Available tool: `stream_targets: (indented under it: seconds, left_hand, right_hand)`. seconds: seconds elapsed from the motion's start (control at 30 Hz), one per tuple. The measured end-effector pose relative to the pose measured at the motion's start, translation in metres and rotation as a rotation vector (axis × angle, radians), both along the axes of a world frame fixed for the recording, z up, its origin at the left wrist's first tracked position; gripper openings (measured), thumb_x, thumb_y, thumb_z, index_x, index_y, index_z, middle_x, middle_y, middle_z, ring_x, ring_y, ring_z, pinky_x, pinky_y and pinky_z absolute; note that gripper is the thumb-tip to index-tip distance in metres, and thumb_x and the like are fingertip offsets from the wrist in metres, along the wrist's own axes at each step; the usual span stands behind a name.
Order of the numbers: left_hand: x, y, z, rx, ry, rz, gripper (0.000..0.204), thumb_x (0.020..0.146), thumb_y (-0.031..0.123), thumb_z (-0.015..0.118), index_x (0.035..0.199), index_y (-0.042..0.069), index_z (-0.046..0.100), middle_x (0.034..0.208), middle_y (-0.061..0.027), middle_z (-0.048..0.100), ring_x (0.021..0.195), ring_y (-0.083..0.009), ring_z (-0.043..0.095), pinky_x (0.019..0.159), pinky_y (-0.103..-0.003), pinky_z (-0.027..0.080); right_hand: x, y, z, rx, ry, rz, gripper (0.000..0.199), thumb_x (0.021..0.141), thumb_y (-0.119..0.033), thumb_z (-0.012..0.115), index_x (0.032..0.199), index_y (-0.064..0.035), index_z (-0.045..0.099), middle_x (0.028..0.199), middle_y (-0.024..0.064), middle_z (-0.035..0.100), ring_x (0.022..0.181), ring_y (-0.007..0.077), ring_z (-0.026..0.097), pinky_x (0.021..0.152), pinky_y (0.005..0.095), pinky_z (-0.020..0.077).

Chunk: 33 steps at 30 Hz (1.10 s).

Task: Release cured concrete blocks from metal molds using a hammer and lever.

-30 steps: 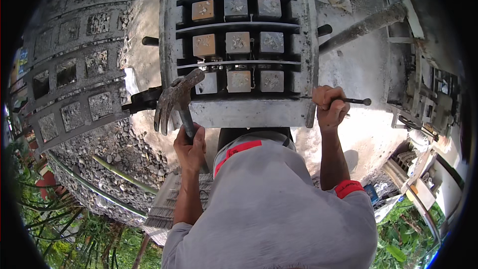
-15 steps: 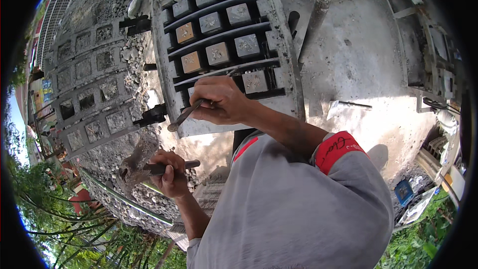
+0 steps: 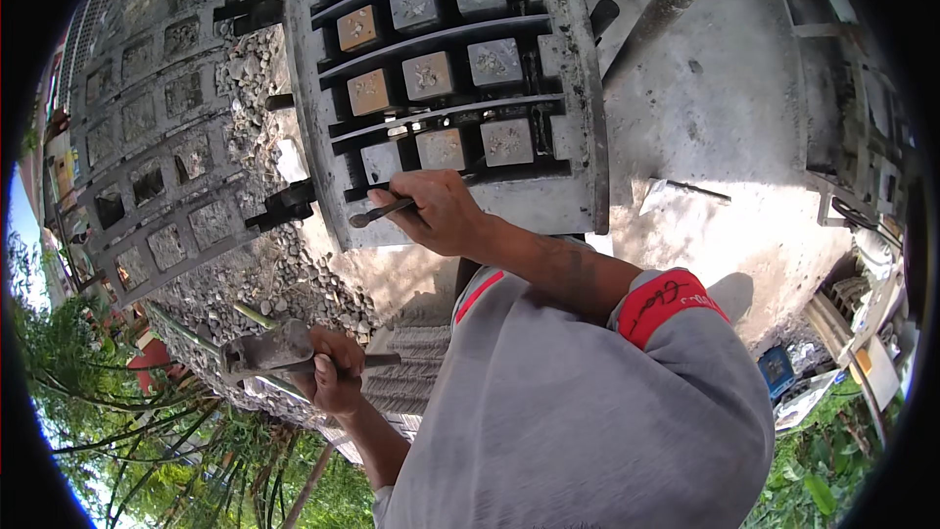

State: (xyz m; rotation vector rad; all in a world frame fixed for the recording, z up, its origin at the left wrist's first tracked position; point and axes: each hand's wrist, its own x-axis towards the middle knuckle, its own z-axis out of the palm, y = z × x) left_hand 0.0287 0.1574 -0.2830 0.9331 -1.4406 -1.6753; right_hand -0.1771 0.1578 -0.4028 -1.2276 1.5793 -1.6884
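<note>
My left hand (image 3: 335,369) is closed around the handle of a hammer (image 3: 257,351) with a heavy grey head, held at the lower left away from the mould. A metal rod (image 3: 372,215) with a blunt rounded end is gripped in my right hand (image 3: 438,213); its other end is mostly hidden by the hand. That hand is over the near edge of a grey metal mould (image 3: 585,152), beside its nearest row of square blocks. One of these is a grey block (image 3: 382,162) just beyond my fingers; a brownish block (image 3: 441,149) stands right of it. Gritty debris lies on several blocks.
Left of the mould, a hinged metal grid (image 3: 230,225) with square openings lies tilted over gravel (image 3: 333,279). Dusty concrete floor (image 3: 685,108) stretches to the right, with a thin dark bar (image 3: 697,190) on it. A blue crate (image 3: 775,370) is at the lower right.
My right hand, with the metal rod, has drawn back toward the mould's near edge, uncovering blocks in the nearest row. The hammer, blurred before, has moved lower and turned. The whole view has shifted slightly.
</note>
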Motion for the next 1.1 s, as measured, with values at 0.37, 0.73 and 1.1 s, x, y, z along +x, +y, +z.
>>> stream_targets:
  seconds: [0.37, 0.73, 1.1]
  left_hand:
    - [-0.038, 0.020, -0.034, -0.013, -0.668, -0.039, 0.024, 0.086, 0.019, 0.057, 0.097, -0.002, 0.050, 0.058, 0.0011, 0.046, 0.044, -0.0054, 0.042, 0.039, -0.020, 0.032]
    - [-0.055, 0.035, -0.044, -0.060, -0.805, -0.189, 0.042, 0.088, 0.042, 0.048, 0.090, 0.001, 0.049, 0.051, -0.0021, 0.045, 0.046, -0.0106, 0.046, 0.042, -0.027, 0.034]
    - [-0.066, 0.053, -0.048, -0.199, -0.412, -0.131, 0.057, 0.085, 0.050, 0.048, 0.096, -0.005, 0.047, 0.059, -0.0004, 0.049, 0.049, -0.0058, 0.045, 0.043, -0.019, 0.034]
  right_hand:
    - [-0.003, 0.044, -0.109, 0.018, 0.008, 0.069, 0.028, 0.082, -0.013, 0.057, 0.060, -0.0025, 0.043, 0.055, 0.0130, 0.044, 0.049, 0.0310, 0.046, 0.046, 0.0386, 0.0351]
    - [-0.015, 0.061, -0.110, 0.105, 0.016, -0.002, 0.030, 0.084, -0.015, 0.054, 0.060, -0.0014, 0.043, 0.054, 0.0151, 0.042, 0.051, 0.0325, 0.046, 0.048, 0.0392, 0.0359]
    - [-0.024, 0.065, -0.117, 0.001, -0.034, 0.065, 0.027, 0.084, -0.014, 0.054, 0.062, -0.0023, 0.045, 0.056, 0.0130, 0.044, 0.052, 0.0319, 0.045, 0.051, 0.0388, 0.0365]
